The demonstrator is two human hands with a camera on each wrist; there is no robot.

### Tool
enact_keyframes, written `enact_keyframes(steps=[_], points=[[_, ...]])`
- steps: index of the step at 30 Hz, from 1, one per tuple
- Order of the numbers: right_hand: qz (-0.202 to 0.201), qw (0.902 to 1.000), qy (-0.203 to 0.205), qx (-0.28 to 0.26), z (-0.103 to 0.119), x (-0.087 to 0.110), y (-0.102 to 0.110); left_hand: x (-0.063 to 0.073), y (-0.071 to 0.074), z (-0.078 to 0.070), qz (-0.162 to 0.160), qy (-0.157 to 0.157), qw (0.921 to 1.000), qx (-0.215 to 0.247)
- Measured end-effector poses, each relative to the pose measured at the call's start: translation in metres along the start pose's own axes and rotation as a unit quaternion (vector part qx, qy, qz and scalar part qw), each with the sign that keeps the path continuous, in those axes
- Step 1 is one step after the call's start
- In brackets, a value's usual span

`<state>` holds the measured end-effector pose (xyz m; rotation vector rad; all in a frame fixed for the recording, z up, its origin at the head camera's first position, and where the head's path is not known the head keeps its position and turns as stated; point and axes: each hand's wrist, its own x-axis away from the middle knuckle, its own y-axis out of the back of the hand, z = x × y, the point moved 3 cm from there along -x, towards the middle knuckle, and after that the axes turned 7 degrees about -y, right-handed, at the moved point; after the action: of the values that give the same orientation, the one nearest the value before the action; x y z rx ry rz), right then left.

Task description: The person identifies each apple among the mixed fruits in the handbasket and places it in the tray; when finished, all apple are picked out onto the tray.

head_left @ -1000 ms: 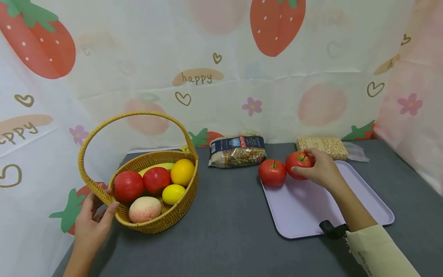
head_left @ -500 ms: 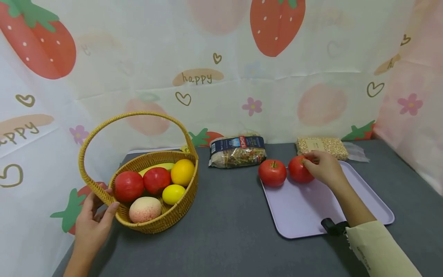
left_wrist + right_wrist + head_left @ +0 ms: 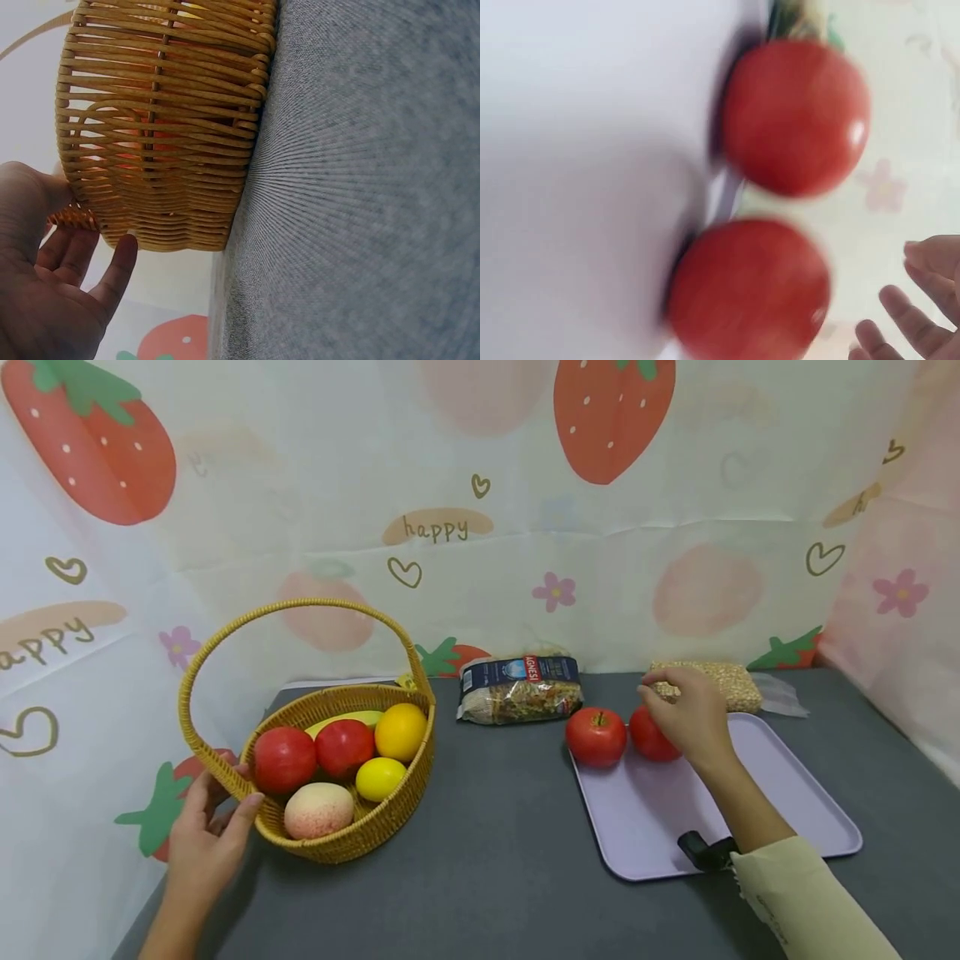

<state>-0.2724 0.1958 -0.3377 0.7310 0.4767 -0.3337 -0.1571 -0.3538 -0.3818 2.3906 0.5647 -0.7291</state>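
Observation:
My left hand holds the yellow wicker basket at its left side, thumb and fingers about the foot of the handle. In the left wrist view, the fingers lie against the woven wall. The basket carries two red apples, a peach, a lemon, an orange and a banana. My right hand, fingers loosely bent and holding nothing, hovers just above a red apple on the lilac tray. Another apple sits left of it, at the tray's back corner.
Behind the tray lie a bag of AGNESI pasta and a clear bag of pale grains. A strawberry-print cloth hangs along the back of the dark grey table.
My right hand has set the apple down on the tray, let it go and risen above it. The left hand keeps its hold on the basket. The head view has shifted slightly.

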Motion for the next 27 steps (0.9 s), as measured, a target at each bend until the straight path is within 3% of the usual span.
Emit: enact_keyframes(steps=[4, 12, 21, 27], points=[[0.006, 0.9978, 0.054, -0.039, 0.031, -0.003, -0.021, -0.001, 0.0, 0.0, 0.001, -0.004, 1.0, 0.001], [0.106, 0.9898, 0.079, -0.053, 0.099, 0.003, -0.084, -0.002, 0.0, 0.002, 0.006, 0.003, 1.0, -0.003], [0.2, 0.9635, 0.172, -0.047, 0.165, 0.029, -0.162, -0.002, -0.002, 0.003, 0.015, 0.008, 0.9999, 0.0], [0.208, 0.9454, 0.251, -0.007, 0.21, 0.05, -0.202, -0.002, 0.001, 0.004, 0.013, 0.001, 0.9999, -0.001]])
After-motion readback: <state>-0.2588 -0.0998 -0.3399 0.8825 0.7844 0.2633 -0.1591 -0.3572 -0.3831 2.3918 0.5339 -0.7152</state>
